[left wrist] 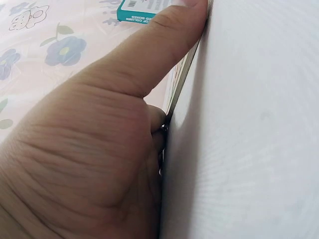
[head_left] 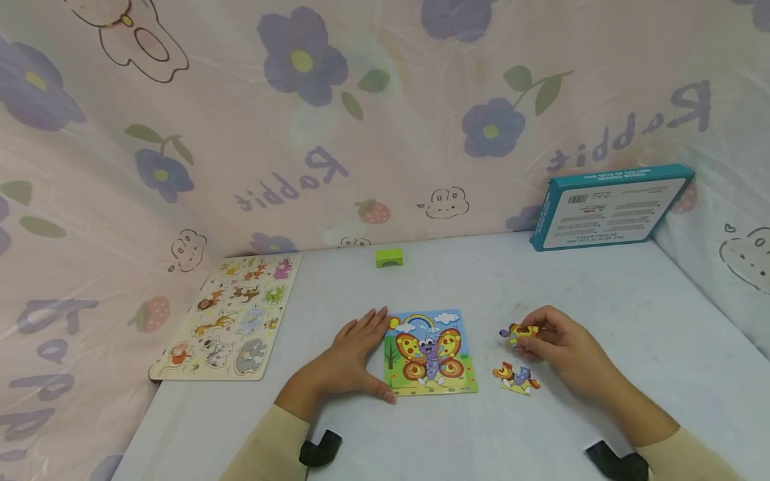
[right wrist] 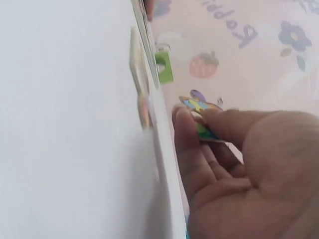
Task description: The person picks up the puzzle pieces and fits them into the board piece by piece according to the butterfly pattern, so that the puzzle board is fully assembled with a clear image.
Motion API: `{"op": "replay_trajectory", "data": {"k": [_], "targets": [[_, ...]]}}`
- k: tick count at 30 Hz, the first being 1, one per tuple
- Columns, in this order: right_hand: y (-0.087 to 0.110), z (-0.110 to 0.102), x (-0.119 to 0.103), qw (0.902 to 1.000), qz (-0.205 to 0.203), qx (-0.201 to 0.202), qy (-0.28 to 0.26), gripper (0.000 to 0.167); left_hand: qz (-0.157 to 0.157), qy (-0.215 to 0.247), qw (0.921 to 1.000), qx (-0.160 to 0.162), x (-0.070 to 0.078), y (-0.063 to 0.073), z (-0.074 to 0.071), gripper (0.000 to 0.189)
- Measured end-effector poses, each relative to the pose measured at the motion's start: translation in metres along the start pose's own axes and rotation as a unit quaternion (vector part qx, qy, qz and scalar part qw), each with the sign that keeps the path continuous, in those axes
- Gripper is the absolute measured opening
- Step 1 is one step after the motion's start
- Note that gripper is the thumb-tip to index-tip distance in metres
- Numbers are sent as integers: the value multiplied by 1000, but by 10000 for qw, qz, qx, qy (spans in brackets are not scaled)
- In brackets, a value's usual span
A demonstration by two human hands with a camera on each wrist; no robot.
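A square butterfly picture puzzle lies flat on the white table. My left hand rests at its left side, fingers stretched toward the top corner and thumb at the bottom corner. In the left wrist view, the left hand hides most of the puzzle's edge. My right hand pinches a colourful jigsaw piece between thumb and fingers, a little right of the puzzle. Whether more than one piece is in that pinch, I cannot tell. Just below, loose jigsaw pieces lie on the table, overlapping or close together.
An animal puzzle board lies at the left. A green arched block sits behind the butterfly puzzle. At the back right, a teal-edged box leans against the patterned curtain.
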State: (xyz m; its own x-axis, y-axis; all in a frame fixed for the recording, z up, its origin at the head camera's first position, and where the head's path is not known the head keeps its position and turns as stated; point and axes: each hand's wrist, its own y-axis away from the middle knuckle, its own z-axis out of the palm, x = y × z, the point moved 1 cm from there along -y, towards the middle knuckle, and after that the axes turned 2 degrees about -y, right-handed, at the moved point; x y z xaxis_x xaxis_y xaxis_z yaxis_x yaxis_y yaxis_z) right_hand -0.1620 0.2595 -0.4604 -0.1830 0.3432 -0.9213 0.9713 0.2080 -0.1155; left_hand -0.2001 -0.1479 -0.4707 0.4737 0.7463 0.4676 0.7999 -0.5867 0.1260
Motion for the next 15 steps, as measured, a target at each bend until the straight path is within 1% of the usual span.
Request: {"op": "replay_trajectory", "data": {"k": [2,6,9,12,15], "targets": [[0,8,-3,9999,93,-41,-132,22,0,-4,10000,4,0,0,0,143],[0,22,-7,9991,135,-137,-373,27,-7,-28,10000,3,0,0,0,143],[-1,31,-7,9995,73,-133,-263,28,-14,-29,10000,3,0,0,0,143],[-2,39,-8,10000,2,-32,-89,25,-22,-17,10000,-7,0,0,0,143],[-5,48,-10,9998,-132,28,-152,23,-27,-17,10000,-11,0,0,0,143]]}}
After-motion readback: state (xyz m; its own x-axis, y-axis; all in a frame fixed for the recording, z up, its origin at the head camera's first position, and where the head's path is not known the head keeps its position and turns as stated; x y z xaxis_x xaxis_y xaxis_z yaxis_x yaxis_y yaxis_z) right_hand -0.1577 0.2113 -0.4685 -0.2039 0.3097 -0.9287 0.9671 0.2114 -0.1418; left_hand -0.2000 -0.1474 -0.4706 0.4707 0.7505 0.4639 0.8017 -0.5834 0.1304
